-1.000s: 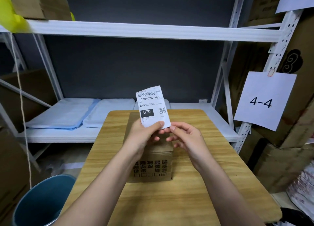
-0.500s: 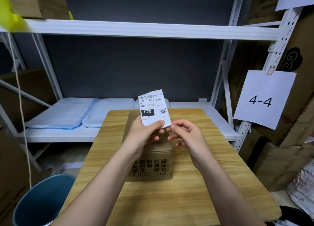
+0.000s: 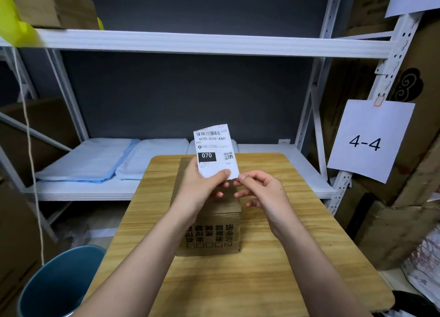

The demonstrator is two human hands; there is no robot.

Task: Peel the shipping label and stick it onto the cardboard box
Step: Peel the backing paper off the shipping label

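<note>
A white shipping label printed with a barcode, "070-070-A80" and a QR code stands upright above the box. My left hand pinches its lower edge between thumb and fingers. My right hand touches the label's lower right corner with thumb and forefinger. Below both hands a small brown cardboard box with printed characters on its front sits on the wooden table. The hands cover much of the box's top.
A blue bin stands on the floor left of the table. Behind the table a white metal shelf holds folded blue and white cloths. A "4-4" paper sign hangs at right beside stacked cardboard.
The label has tilted slightly more upright and shifted a little. My right fingers have moved onto its lower right corner.
</note>
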